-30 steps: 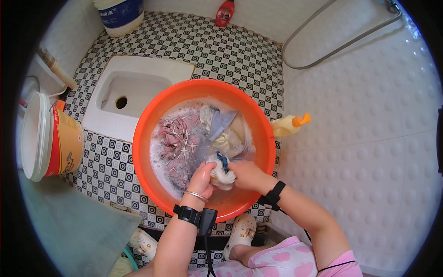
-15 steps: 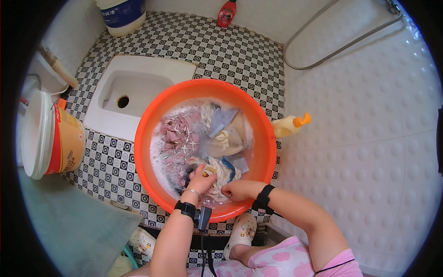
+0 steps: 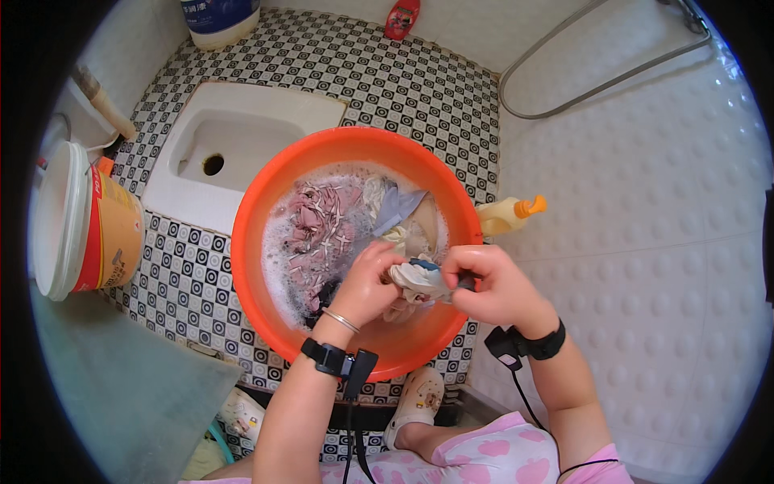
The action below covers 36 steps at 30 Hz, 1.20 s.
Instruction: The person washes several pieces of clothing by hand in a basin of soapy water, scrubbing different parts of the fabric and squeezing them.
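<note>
A wet off-white cloth (image 3: 421, 282) with a blue patch stretches between my two hands above the soapy water. My left hand (image 3: 367, 282) pinches its left end, fingers closed. The other end is bunched in my right hand (image 3: 496, 282), whose fingers curl round it beside a dark bit of fabric. Both hands are over the orange basin (image 3: 363, 145), near its right side. In the suds lie a pink garment (image 3: 318, 218) with white bow-like strips, a grey-blue cloth (image 3: 397, 208) and a dark cloth (image 3: 326, 292) partly behind my left hand.
A pale yellow pump bottle (image 3: 501, 218) stands right of the basin. Behind it on the left is a squat toilet (image 3: 266, 103). A yellow-and-red bucket (image 3: 117, 234) is at far left, a red bottle (image 3: 401, 20) by the back wall. A shower hose (image 3: 564, 109) hangs at right.
Both hands have risen out of the water, lifting the off-white cloth. My right hand has moved up and to the right, and the cloth is now drawn between them.
</note>
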Motion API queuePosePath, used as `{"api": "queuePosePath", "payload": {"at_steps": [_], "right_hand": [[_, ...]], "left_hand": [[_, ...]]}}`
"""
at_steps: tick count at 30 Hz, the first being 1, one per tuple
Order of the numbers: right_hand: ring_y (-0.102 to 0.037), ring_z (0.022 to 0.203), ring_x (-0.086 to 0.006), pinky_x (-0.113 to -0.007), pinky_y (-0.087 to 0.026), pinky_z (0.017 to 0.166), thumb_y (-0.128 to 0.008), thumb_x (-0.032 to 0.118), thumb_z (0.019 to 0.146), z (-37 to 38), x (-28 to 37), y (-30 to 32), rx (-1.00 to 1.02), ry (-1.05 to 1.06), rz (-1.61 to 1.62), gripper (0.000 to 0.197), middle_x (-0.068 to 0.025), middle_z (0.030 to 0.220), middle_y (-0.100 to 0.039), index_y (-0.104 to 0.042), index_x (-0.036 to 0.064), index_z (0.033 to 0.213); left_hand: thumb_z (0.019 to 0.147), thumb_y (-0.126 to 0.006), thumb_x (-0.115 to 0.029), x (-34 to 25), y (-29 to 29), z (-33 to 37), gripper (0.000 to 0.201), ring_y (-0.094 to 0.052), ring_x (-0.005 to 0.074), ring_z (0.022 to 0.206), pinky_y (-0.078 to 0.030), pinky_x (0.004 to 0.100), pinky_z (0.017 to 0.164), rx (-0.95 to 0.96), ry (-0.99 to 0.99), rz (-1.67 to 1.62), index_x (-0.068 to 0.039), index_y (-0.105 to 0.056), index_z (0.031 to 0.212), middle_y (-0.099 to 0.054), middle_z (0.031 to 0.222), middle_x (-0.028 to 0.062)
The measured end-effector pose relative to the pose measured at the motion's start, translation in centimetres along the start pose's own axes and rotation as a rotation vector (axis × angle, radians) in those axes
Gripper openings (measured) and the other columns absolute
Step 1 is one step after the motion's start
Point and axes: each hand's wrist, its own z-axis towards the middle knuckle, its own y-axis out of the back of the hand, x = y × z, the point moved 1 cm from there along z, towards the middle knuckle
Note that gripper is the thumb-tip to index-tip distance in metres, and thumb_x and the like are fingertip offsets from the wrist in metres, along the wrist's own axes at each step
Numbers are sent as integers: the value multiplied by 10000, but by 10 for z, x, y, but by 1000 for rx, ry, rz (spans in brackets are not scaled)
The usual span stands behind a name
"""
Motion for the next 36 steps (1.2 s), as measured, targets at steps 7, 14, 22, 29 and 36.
{"api": "queuePosePath", "payload": {"at_steps": [7, 14, 22, 29, 36], "right_hand": [[-561, 640, -200, -326, -456, 593, -596, 97, 780, -7, -27, -8, 361, -188, -70, 271, -99, 726, -580, -482, 58, 1023], [-618, 884, -387, -464, -487, 757, -611, 217, 796, -11, -108, -98, 698, -169, -364, 269, -204, 894, -650, -609, 44, 1002], [-585, 1034, -336, -438, -484, 857, -553, 53, 783, 46, -178, -77, 317, -27, -601, 324, -135, 1119, -596, -590, 83, 1103], [-652, 920, -286, -422, -525, 768, -556, 149, 818, 16, -167, -62, 508, -254, -966, 211, -134, 981, -658, -672, 118, 991], [-613, 763, -316, -403, -505, 683, -635, 199, 724, 4, -102, 15, 31, 35, -682, 172, -133, 781, -610, -643, 30, 754]], "left_hand": [[685, -647, 11, -23, 61, 2, 197, -537, 89, 826, -462, 245, 745, 88, 164, -337, -50, -500, 802, -610, 919, 7], [718, -579, -109, 28, 58, -31, 106, -622, 330, 766, -471, 379, 669, 346, 344, 469, -15, -564, 764, -632, 762, 176], [800, -541, -139, 42, -1, -34, 274, -594, 378, 994, -476, 428, 885, 454, 296, 276, -14, -641, 1023, -630, 1020, 227], [793, -650, -236, 68, -15, -43, 408, -612, 381, 992, -501, 433, 844, 339, 655, 743, 5, -554, 1107, -641, 1020, 227], [800, -600, -149, 66, 19, -45, 211, -645, 374, 897, -518, 457, 773, 162, 681, 906, -27, -560, 967, -651, 991, 213]]}}
